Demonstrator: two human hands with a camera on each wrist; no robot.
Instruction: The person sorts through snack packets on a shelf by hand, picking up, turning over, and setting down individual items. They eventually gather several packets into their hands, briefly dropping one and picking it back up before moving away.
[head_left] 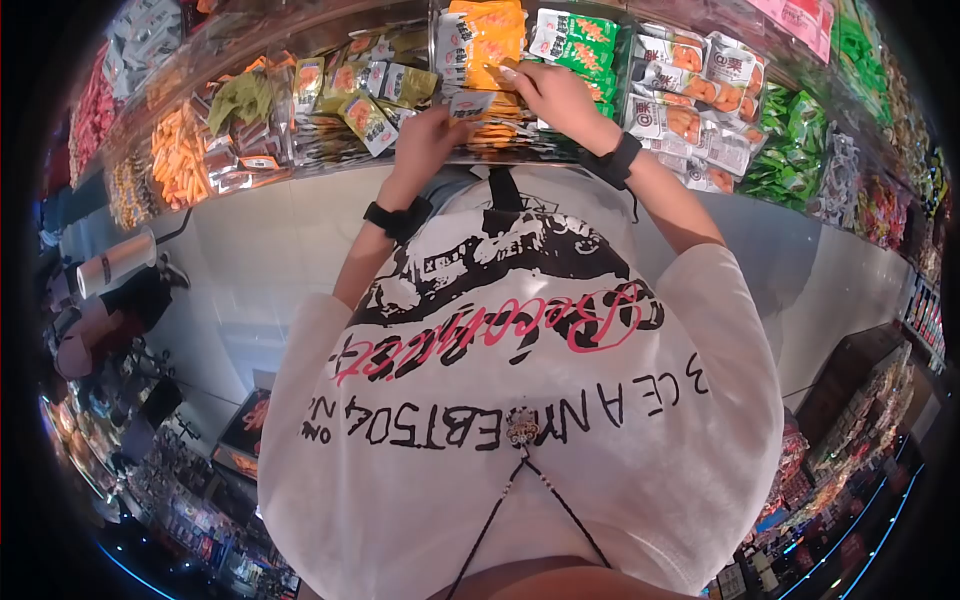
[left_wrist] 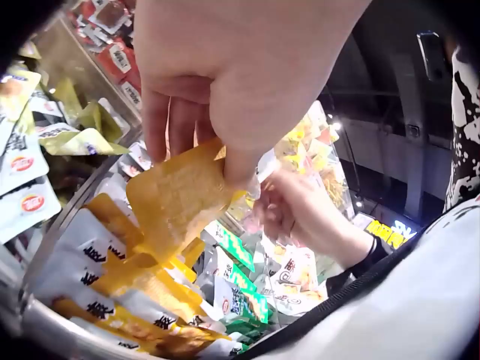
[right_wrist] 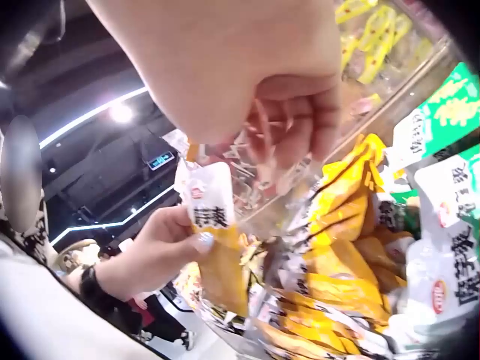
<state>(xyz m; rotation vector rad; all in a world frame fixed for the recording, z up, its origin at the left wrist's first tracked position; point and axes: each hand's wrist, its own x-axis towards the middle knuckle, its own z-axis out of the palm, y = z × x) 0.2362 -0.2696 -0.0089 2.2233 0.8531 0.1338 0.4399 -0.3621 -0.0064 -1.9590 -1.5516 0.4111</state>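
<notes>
My left hand (head_left: 430,138) pinches a yellow-and-white snack packet (right_wrist: 217,232) between thumb and fingers. It holds the packet over the front of a bin of matching yellow packets (left_wrist: 154,289). My right hand (head_left: 560,98) is over the back of that bin, to the right of the left hand, its fingers curled. Beside its thumb a small white-and-orange packet end (right_wrist: 182,144) sticks out; most of it is hidden behind the hand. Green-and-white packets (right_wrist: 450,225) fill the bin just right of the yellow ones.
Olive-green packets (head_left: 375,90) lie left of the yellow bin. White packets with a food picture (head_left: 690,100) are farther right. Clear bin walls (left_wrist: 71,202) divide the rows. The pale counter front (head_left: 250,260) curves in front of me. Another person (head_left: 100,330) is at the far left.
</notes>
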